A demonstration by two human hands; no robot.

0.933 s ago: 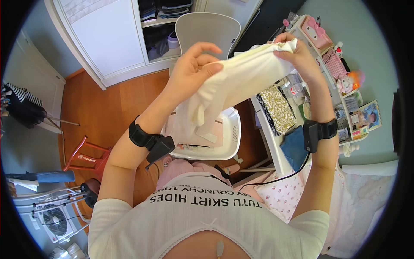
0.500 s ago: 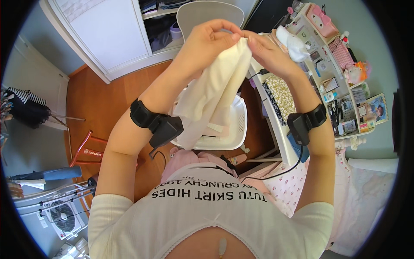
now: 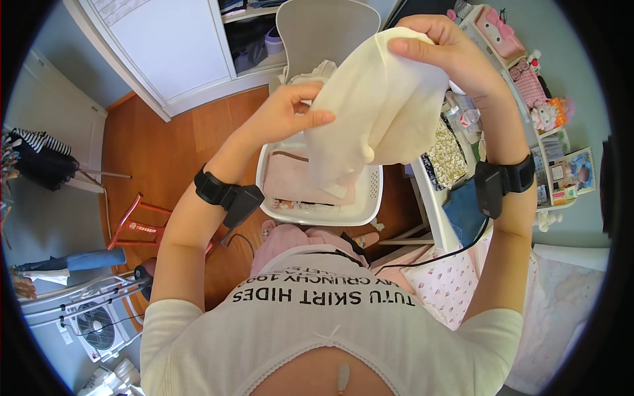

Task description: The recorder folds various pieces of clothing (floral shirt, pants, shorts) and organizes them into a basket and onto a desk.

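A cream-coloured cloth garment point(image 3: 389, 99) hangs in the air before me, its kind not clear from its folds. My right hand point(image 3: 441, 51) grips its upper right edge, thumb on the near face. Lower and to the left, my left hand point(image 3: 298, 111) pinches the other edge between thumb and fingers. Beneath the garment stands a white plastic basket point(image 3: 376, 195), partly covered by it. Inside the basket lies a folded pale pink cloth point(image 3: 287, 179).
A white chair point(image 3: 323, 26) stands behind the basket. To the right is a white desk point(image 3: 429, 218) with a patterned cloth point(image 3: 448, 155) and blue fabric point(image 3: 467, 210) on it. A red metal frame point(image 3: 142, 228) rests on the wooden floor point(image 3: 172, 152) at left.
My hands have moved apart, the right going right and the left coming down and left. The garment, bunched before, is now spread wider and raised, uncovering the pink cloth in the basket.
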